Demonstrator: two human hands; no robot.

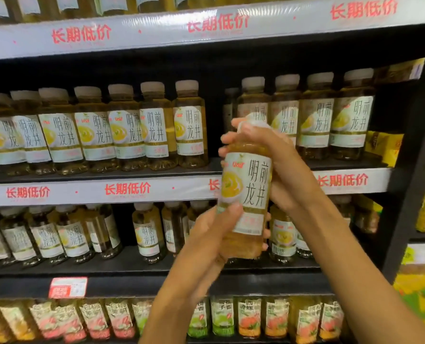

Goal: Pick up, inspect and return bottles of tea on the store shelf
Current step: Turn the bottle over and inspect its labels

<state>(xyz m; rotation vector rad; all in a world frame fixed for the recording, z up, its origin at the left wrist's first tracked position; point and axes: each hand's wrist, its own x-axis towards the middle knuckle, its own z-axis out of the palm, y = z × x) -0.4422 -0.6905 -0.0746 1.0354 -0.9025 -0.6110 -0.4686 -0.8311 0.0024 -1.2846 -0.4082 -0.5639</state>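
I hold one tea bottle [246, 184] upright in front of the shelves; it has pale yellow liquid, a white cap and a white label with black characters facing me. My right hand [278, 157] wraps its neck and upper body from the right, fingers over the cap. My left hand [216, 232] grips the lower part from the left, thumb on the label. Matching bottles [132, 130] stand in a row on the middle shelf [107, 173], with a gap [215, 125] in the row just behind the held bottle.
More tea bottles [146, 232] stand on the lower shelf, other flavoured bottles [248, 316] on the bottom one. White strips with red characters [127, 189] line the shelf edges. A red price tag [68, 287] hangs lower left. Yellow packets [382, 147] fill the unit at right.
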